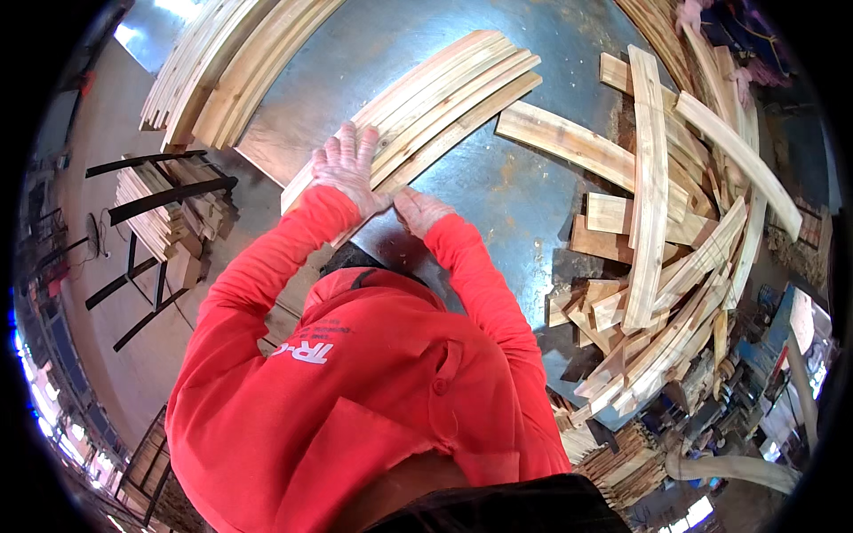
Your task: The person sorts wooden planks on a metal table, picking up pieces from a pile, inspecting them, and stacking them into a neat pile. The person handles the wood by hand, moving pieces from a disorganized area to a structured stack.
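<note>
My left hand lies flat with its fingers spread across a group of pale wooden boards set side by side on a metal tabletop. These boards run slantwise from near left to far right. At their right-hand side, close to the left wrist, is my right hand. Its fingers are bent together against the edge of the outermost board, and the fingertips are partly hidden. Both forearms wear red sleeves.
A jumbled pile of wooden boards covers the table's right side. One board juts from it toward the middle. Stacked boards stand at the far left. Below them, a black metal rack holds more wood. Another person's pink-gloved hand shows at far right.
</note>
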`<state>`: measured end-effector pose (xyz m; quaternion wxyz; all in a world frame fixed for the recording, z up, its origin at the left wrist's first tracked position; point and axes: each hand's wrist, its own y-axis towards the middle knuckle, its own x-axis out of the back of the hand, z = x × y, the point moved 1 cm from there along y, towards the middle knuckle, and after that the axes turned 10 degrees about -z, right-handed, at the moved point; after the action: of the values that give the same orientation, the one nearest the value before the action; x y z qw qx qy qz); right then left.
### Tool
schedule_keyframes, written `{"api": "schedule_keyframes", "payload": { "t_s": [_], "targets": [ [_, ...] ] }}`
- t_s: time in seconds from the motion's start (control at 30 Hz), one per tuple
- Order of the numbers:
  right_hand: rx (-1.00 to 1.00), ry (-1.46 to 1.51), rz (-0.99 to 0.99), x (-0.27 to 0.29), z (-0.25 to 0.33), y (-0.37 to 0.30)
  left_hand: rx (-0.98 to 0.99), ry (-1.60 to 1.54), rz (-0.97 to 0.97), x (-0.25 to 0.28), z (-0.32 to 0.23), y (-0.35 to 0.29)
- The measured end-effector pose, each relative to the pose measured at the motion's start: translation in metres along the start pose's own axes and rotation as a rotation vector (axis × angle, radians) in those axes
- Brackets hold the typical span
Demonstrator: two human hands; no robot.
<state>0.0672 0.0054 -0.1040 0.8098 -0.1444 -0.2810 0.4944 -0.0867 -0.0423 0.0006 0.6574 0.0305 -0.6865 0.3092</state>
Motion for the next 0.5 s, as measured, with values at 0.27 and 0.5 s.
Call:
{"api": "schedule_keyframes", "payload": {
  "t_s": [0.27,0.5],
  "targets": [
    [0.184,-0.176,-0.148,-0.001,0.022,0.008,0.020,-0.044,-0.070,0.002,0.014,0.006],
    [-0.173,0.725,-0.268,0.008,0.002,0.002,-0.090,-1.524,0.120,-0.039,0.100,0.047]
  ]
}}
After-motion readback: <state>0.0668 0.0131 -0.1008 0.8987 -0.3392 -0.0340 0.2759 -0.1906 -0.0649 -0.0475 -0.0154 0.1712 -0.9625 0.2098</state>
